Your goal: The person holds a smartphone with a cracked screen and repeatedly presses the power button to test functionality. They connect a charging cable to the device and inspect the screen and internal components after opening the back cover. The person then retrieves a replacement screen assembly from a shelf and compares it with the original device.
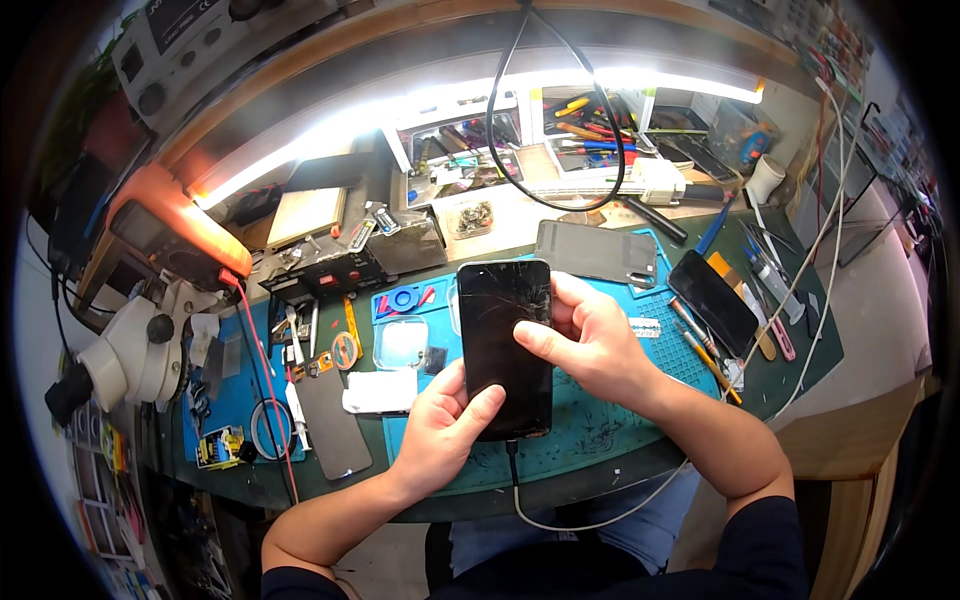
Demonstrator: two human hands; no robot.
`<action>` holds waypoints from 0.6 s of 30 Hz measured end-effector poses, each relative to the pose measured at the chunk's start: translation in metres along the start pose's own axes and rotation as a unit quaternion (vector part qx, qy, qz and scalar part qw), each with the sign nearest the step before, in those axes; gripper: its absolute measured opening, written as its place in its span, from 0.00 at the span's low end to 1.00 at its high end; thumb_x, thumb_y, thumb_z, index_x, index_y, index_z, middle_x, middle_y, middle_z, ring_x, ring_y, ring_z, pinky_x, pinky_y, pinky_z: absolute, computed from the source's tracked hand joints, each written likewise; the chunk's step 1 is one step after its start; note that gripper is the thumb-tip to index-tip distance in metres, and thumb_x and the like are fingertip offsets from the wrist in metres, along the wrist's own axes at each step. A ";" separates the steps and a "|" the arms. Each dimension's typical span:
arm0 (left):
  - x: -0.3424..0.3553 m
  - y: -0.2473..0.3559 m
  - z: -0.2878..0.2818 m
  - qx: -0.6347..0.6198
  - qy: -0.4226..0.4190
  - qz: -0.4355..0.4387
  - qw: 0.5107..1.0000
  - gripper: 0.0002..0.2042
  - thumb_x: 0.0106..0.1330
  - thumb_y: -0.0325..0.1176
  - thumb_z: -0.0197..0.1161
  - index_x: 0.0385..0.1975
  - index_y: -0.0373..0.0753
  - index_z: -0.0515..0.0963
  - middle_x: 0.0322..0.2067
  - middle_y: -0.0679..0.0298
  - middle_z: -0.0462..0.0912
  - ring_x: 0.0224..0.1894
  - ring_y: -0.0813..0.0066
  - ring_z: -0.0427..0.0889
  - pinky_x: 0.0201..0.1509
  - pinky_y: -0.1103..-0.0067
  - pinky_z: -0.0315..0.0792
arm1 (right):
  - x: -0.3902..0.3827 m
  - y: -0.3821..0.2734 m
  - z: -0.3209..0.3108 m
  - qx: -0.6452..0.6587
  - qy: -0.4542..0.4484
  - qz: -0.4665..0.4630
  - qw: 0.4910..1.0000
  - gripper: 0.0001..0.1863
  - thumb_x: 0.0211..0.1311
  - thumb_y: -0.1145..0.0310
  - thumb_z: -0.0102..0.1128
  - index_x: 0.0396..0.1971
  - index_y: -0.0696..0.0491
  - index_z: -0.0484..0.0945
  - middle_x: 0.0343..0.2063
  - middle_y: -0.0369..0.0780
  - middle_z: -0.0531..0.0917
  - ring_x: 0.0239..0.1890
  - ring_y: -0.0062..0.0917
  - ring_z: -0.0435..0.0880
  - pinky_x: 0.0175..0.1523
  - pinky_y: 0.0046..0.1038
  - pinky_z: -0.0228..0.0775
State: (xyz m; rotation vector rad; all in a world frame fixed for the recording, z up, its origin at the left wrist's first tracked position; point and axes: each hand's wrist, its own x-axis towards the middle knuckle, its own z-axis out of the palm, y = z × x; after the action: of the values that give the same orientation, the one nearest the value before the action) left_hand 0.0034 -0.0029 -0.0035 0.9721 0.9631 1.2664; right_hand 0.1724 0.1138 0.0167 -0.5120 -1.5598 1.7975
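Nearest, a thin pale cable with a black plug (513, 450) meets the lower end of a black rectangular phone with cracked glass (490, 350); the hookup looks done. The left hand (443, 425) grasps the phone's lower left side and the right hand (590, 335) its upper right, thumbs on the glass, above a blue work mat (610, 440). The display is dark and the glass broken, so lighting up and mending both seem left. Beyond lies a flat grey phone-shaped panel (595, 250).
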 end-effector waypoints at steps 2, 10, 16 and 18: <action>-0.001 0.001 0.000 -0.004 -0.002 -0.001 1.000 0.21 0.73 0.28 0.54 0.64 0.31 0.62 0.57 0.60 0.73 0.57 0.77 0.73 0.62 0.78 0.68 | -0.001 -0.001 0.000 0.011 -0.002 0.002 1.000 0.20 0.67 0.76 0.56 0.57 0.62 0.68 0.47 0.40 0.81 0.49 0.19 0.80 0.55 0.25 0.74; 0.000 0.002 0.003 -0.003 0.006 0.007 1.000 0.21 0.74 0.29 0.54 0.63 0.30 0.62 0.55 0.61 0.75 0.54 0.80 0.75 0.59 0.80 0.70 | -0.001 0.002 0.000 0.020 -0.001 -0.001 1.000 0.18 0.68 0.74 0.56 0.56 0.62 0.70 0.47 0.40 0.81 0.48 0.18 0.80 0.54 0.24 0.74; -0.002 0.004 0.003 0.014 -0.003 0.009 1.000 0.21 0.74 0.28 0.54 0.63 0.30 0.62 0.54 0.61 0.76 0.53 0.80 0.76 0.58 0.80 0.71 | -0.002 0.003 0.000 0.002 0.013 0.005 1.000 0.18 0.66 0.74 0.58 0.54 0.62 0.71 0.44 0.40 0.83 0.45 0.18 0.82 0.52 0.24 0.75; -0.003 0.004 0.002 0.011 -0.007 0.006 1.000 0.21 0.74 0.29 0.53 0.63 0.30 0.62 0.54 0.61 0.76 0.53 0.80 0.76 0.58 0.81 0.71 | -0.001 0.005 0.000 0.002 0.014 0.006 1.000 0.18 0.66 0.74 0.58 0.54 0.62 0.71 0.44 0.40 0.83 0.45 0.18 0.82 0.52 0.24 0.75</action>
State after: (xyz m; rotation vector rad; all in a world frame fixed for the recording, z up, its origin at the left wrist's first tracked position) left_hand 0.0043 -0.0055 0.0012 1.0037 0.9629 1.2612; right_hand 0.1719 0.1136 0.0122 -0.5424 -1.5379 1.7945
